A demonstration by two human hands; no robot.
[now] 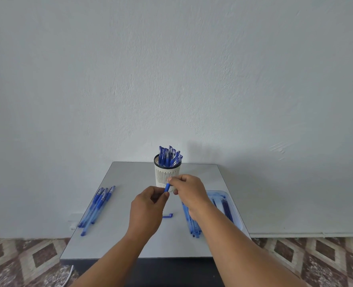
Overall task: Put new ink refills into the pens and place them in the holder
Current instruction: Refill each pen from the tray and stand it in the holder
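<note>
Where patterned floor meets wall | grey table

One holder, one tray — two hands (pens uncounted)

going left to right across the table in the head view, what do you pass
loose pens → left hand → blue pen part → right hand → refill tray
</note>
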